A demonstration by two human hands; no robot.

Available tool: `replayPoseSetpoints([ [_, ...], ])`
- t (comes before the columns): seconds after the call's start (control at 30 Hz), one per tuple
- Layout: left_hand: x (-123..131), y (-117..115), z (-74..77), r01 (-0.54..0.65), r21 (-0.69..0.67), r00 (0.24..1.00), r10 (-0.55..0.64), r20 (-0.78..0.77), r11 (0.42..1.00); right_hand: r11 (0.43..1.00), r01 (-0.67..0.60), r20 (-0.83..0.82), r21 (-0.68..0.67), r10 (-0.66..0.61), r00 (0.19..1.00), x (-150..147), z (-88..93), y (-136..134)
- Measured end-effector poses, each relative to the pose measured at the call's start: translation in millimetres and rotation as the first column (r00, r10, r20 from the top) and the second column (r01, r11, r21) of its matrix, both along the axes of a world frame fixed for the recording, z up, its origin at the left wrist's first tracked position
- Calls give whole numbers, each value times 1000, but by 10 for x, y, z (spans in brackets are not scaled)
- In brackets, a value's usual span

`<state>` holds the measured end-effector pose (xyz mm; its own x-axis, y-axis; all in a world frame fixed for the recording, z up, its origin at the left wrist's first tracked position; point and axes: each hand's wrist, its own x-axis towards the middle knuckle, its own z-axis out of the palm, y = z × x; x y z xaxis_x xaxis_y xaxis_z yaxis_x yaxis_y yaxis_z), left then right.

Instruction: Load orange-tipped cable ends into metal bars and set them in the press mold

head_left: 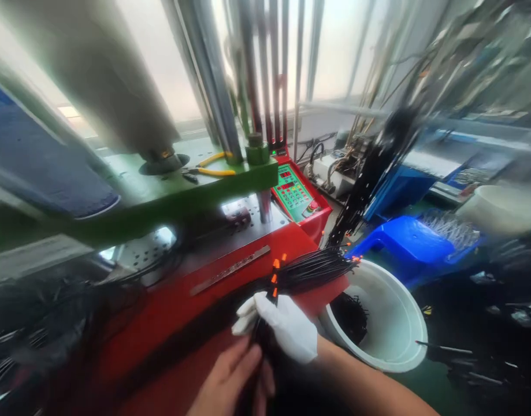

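Note:
My right hand (286,326), in a white glove, is closed around several thin black cables (260,334). Their orange tips (274,278) stick up above its thumb and fingers. Lower down, my bare left hand (230,372) has its fingers curled round the same dark strands; their lower part is hidden and blurred. Just beyond the glove, a thick bundle of black cables (317,268) with orange ends lies across the red machine table (161,332). A perforated metal strip (230,270) rests on the table behind my hands.
Yellow-handled pliers (215,164) lie on the green press plate (243,180). Behind the table's right side stands a red control box (295,188). A white bucket (399,306) holding dark pieces is beside the table, near a blue stool (410,242). More black cables (364,179) hang behind.

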<state>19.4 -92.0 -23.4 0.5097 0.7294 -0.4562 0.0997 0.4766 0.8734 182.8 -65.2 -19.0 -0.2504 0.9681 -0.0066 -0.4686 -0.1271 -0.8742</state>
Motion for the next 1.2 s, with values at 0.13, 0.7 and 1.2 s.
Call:
replayPoseSetpoints([
  [0.13,117,45,80,-131,49,987,125,103,990,997,-80,87,7,79,993,-158,36,-19],
  [0.7,51,33,96,-106,9,982,103,158,994,987,-159,191,31,150,970,23,257,196],
  [1.2,-34,75,215,152,-149,962,-112,249,977,999,36,31,28,-37,999,-83,283,234],
])
